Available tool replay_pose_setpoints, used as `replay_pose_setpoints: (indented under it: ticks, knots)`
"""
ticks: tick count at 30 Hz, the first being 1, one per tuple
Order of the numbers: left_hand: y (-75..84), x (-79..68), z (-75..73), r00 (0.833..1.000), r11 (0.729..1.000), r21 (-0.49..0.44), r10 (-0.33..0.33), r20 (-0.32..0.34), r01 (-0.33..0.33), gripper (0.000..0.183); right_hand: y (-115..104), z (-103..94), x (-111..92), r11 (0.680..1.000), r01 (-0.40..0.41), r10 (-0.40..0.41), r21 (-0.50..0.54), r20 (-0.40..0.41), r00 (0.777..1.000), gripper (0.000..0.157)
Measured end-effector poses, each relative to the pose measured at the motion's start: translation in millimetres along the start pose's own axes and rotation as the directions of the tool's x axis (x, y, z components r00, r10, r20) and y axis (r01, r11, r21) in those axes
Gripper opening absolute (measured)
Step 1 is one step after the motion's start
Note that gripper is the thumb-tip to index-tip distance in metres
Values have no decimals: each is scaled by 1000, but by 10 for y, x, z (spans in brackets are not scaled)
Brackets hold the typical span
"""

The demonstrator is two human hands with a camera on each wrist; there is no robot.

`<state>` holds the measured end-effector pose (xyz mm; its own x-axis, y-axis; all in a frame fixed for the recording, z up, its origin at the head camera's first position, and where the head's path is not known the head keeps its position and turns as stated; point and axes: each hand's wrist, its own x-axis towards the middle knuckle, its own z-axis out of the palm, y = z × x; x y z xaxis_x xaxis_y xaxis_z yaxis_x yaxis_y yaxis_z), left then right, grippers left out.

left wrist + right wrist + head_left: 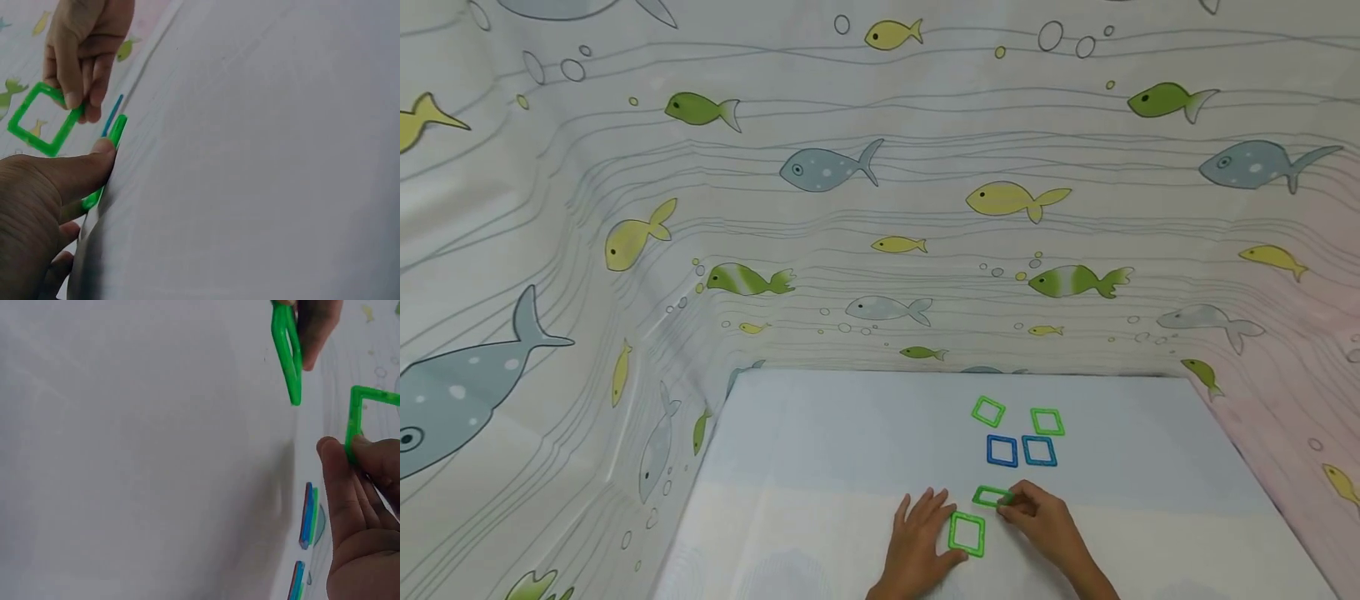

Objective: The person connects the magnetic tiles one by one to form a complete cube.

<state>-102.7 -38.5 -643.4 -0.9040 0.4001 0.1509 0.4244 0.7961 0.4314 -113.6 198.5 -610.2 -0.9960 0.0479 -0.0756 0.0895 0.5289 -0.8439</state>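
The right hand (1036, 518) is nearly closed, thumb and fingertips pinching one side of a tilted green frame (32, 142); the rest of it juts toward the left hand (919, 537). The left hand is spread wider, its thumb and fingers gripping the edge of a second green frame (982, 537) beside them. Whether this one touches the surface (820, 450), I cannot tell. Both frames look like light, stiff plastic: easy to lift, unlikely to bend, perhaps a little slick. Their middles look open, so the narrow rim is the place to pinch, midway along a side. Beyond the right hand lie two blue frames (989, 450), side by side; farther out, two more green squares (1049, 433), apart from each other.
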Motion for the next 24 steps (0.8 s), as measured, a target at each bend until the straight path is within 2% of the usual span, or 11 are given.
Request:
replay_pose_setpoints:
  ticks: [9, 15, 24]
  knots:
    - [6, -28, 18, 998, 1000, 21, 15, -55, -14, 71, 40, 139, -50, 979, 168, -167, -119, 23, 986, 17]
    - [-2, -41, 38, 998, 1000, -2, 17, -65, -17, 68, 42, 209, -55, 976, 166, -163, -142, 33, 986, 19]
    - [-26, -27, 41, 991, 998, 41, 61, -116, -57, 68, -10, 241, -30, 969, 180, -171, -171, 66, 983, 21]
